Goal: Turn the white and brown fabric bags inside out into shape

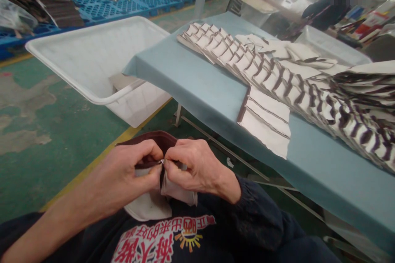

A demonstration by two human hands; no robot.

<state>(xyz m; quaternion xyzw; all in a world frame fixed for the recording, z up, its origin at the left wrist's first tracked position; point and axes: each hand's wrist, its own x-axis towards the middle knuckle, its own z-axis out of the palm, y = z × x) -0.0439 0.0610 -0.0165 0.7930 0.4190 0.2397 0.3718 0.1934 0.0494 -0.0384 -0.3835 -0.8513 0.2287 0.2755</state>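
Note:
Low in front of my chest, my left hand (pixel 135 168) and my right hand (pixel 197 168) meet with fingertips pinched on a fabric piece (pixel 148 203). The cloth is off-white with a dark brown edge, and it hangs folded below and behind my fingers. Both hands are closed, thumb against forefinger, almost touching each other. A small pale tip shows between the fingertips; I cannot tell what it is. Part of the cloth is hidden behind my hands. A similar flat off-white piece with brown trim (pixel 268 121) lies on the table to the right.
The blue-covered table (pixel 160 63) carries long overlapping rows of cream and brown fabric pieces (pixel 262 70). At left stands a white plastic tub (pixel 80 57) with something beige inside. Blue pallets (pixel 101 6) hold stacked goods behind. Another person (pixel 327 12) is at the far right.

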